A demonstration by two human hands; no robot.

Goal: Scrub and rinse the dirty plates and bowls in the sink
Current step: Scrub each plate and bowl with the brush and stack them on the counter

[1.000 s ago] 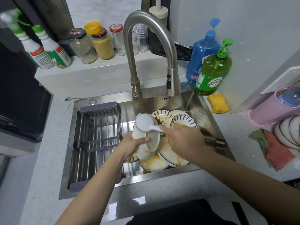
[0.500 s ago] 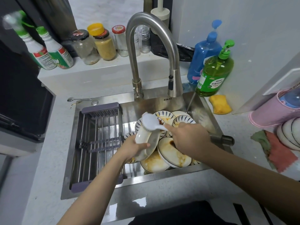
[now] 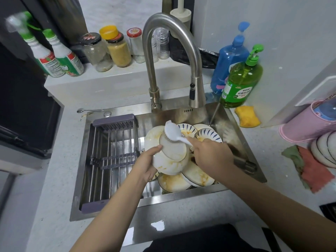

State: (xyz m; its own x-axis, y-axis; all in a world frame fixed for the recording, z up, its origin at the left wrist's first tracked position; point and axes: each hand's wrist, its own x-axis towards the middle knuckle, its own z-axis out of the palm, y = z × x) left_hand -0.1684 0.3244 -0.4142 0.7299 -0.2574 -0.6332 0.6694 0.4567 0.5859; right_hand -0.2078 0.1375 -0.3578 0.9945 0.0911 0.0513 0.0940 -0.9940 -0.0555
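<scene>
While I've got the round white ceramic bowl tipped up over the stainless steel sink, my left hand is wrapped around its left edge, thumb on the rim and fingers curled behind, so the sauce-smeared side faces me and drips land back in the basin. My right hand is closed around the handle of the white plastic dish brush, with the brush head pressed on the upper rim of the bowl. Holding it at that angle lets me lean on the bristles without the bowl sliding.

It sits just above the pile of stained white plates with blue leaf rims, which are stacked in the right part of the sink, right under the curved brushed-steel faucet, so rinsing should be a short move. Can't tell if the water is running.

Left part of the sink has the grey slatted drying rack, which I'd guess is where clean stuff goes. Green pump bottle of dish soap and yellow sponge are on the counter just behind the sink's right corner, within easy reach. Still orange smears on this bowl, so plenty left.
</scene>
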